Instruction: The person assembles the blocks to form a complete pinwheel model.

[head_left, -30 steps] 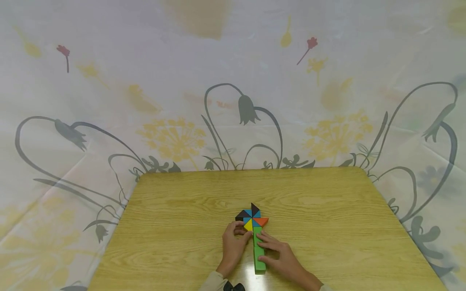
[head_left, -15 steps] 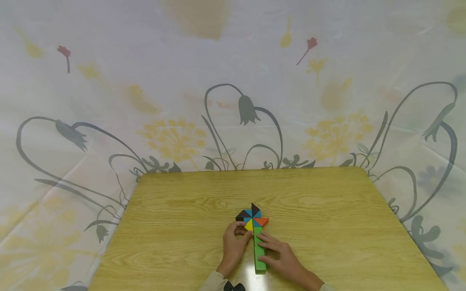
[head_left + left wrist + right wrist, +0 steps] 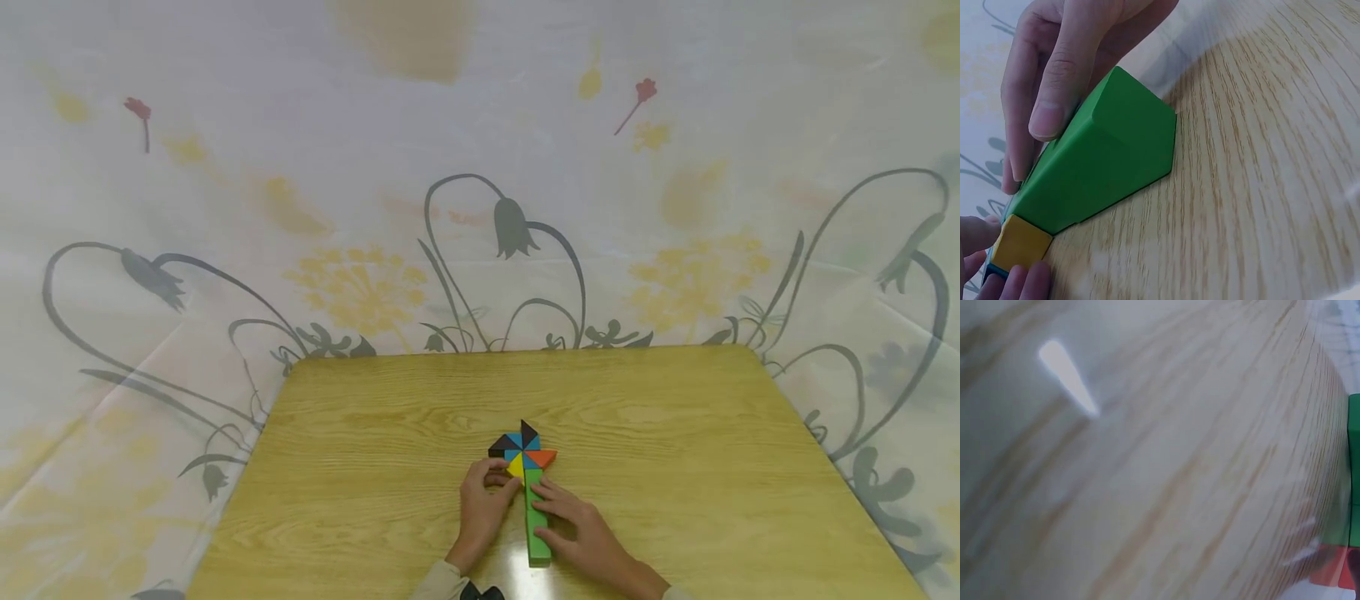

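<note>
In the head view, a pinwheel of triangular wooden blocks lies flat on the table, with blue blocks around its centre. Two dark blocks and an orange block point outward from it. My left hand pinches the yellow block at the pinwheel's near left side. A straight row of green blocks runs from the pinwheel toward me. My right hand lies along the row's right side, fingers and thumb spread and touching its top edge. The right wrist view catches only the row's side.
The pattern sits near the middle of a wood-grain table. Behind it hangs a pale sheet printed with flowers. A dark bow-shaped item shows at the bottom edge, between the sleeves.
</note>
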### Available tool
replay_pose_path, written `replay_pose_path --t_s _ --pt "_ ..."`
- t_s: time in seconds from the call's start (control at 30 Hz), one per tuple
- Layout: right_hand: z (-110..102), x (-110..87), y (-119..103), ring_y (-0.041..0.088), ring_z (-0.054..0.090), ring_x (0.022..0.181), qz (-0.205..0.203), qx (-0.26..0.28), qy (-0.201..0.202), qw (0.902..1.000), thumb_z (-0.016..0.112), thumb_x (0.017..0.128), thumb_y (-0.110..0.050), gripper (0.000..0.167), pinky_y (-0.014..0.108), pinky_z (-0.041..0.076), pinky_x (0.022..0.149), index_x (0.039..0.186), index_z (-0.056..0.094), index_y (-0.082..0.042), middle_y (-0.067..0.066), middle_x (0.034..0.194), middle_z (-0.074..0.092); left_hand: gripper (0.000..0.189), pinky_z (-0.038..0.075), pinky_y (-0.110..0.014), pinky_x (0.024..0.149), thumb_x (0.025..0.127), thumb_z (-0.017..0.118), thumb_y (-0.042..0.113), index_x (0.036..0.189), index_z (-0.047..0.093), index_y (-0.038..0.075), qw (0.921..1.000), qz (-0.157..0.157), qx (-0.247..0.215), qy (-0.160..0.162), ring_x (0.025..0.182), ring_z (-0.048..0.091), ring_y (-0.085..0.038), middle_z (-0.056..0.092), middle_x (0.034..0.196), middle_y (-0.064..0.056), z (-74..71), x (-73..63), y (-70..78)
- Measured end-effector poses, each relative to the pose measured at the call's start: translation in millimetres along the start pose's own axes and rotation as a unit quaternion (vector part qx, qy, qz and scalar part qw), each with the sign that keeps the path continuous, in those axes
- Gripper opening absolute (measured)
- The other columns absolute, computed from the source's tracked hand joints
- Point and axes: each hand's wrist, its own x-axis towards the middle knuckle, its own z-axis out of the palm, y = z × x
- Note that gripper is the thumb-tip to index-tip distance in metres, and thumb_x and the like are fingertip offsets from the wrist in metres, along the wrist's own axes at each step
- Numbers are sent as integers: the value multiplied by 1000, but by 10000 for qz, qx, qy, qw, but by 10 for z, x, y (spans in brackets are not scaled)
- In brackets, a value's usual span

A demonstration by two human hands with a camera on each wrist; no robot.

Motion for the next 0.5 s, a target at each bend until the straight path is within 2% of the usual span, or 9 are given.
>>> replay_pose_path --t_s 0.1,0.2,0.23,0.3,0.5 --pt "-9 -1 -4 33 47 125 -65 -33 135 9999 72 85 -20 35 40 41 100 118 67 -9 7 132 56 24 50 -20 65 79 76 6 101 66 1 9999 -57 44 -82 82 64 -21 60 99 -11 -19 12 21" --pt "-24 3 -6 34 47 125 -92 -22 247 9997 73 84 -18 35 37 38 103 118 67 -9 7 132 56 23 50 -21 67 82 74 10 103 66 3 9993 -24 239 -294 84 63 -21 60 100 -10 -88 30 46" --pt "-29 4 -4 33 47 125 -102 -32 258 9996 73 84 -18 35 35 37 103 118 67 -9 7 132 56 22 51 -22 67 83 73 13 103 67 5 9987 57 335 -378 84 62 -18 60 100 -8 -119 43 12" --pt "-47 12 5 32 47 125 -122 -4 256 9996 72 85 -17 34 31 34 104 117 67 -8 9 132 56 21 51 -23 67 86 71 15 104 67 6 9967 228 539 -554 84 62 -17 59 100 -7 -209 57 44" --pt "-210 63 -15 34 54 116 -471 164 408 9979 74 81 -5 32 20 36 102 111 67 -1 19 124 59 19 53 -24 65 88 68 11 106 66 6 9866 819 1062 -930 86 61 -23 59 104 -8 -529 151 135"
